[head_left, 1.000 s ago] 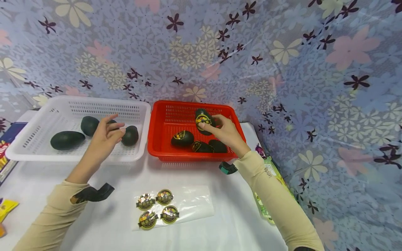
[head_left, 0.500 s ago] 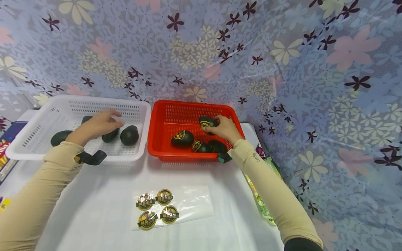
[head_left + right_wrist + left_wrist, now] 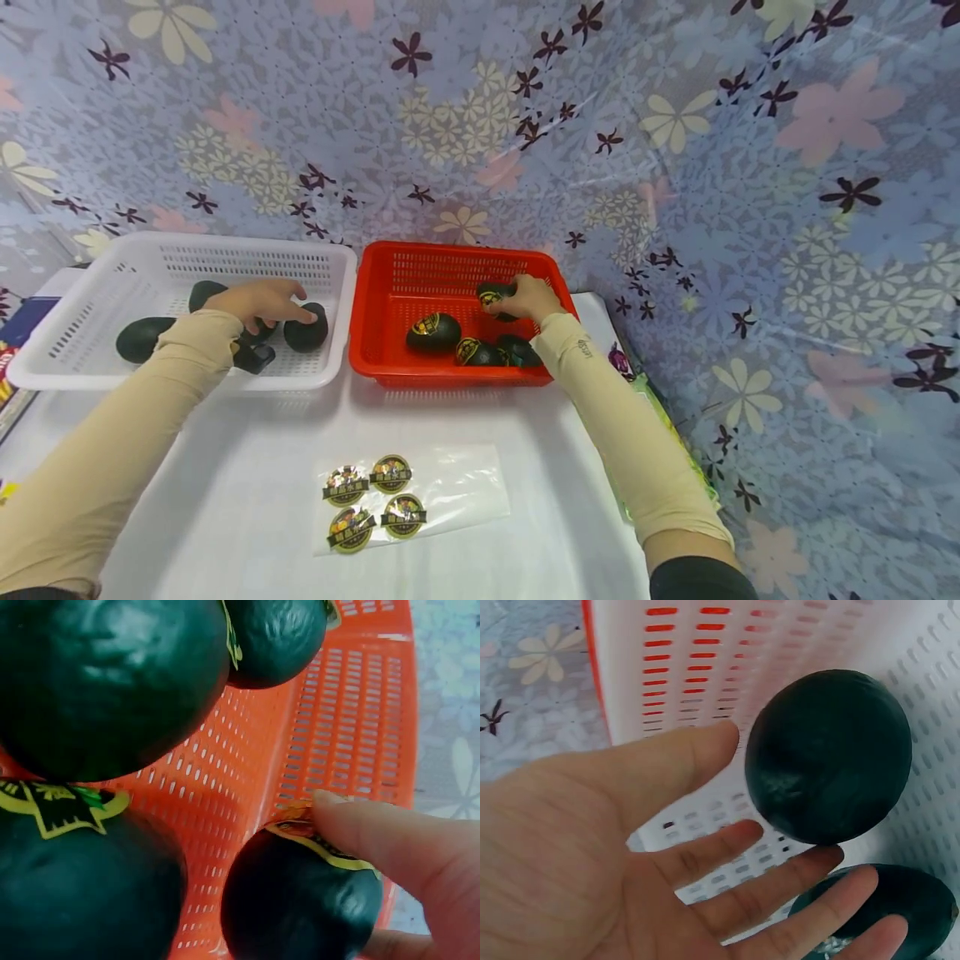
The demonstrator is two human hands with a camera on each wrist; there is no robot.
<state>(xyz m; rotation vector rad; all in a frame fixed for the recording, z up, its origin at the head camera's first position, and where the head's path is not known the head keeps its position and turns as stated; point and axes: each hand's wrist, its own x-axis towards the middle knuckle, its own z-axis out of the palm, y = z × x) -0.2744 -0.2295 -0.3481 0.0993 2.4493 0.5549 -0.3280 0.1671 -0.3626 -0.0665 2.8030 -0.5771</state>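
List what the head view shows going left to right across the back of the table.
White basket → left hand over the dark green fruit in it → red basket → stickered fruit → right hand on another stickered fruit.

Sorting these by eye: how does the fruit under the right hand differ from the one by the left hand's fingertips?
The right hand's fruit carries a gold sticker and lies in the red basket. The left hand's fruit is bare and lies in the white basket. The right hand grips its fruit; the left hand is open. Both fruits are dark green.
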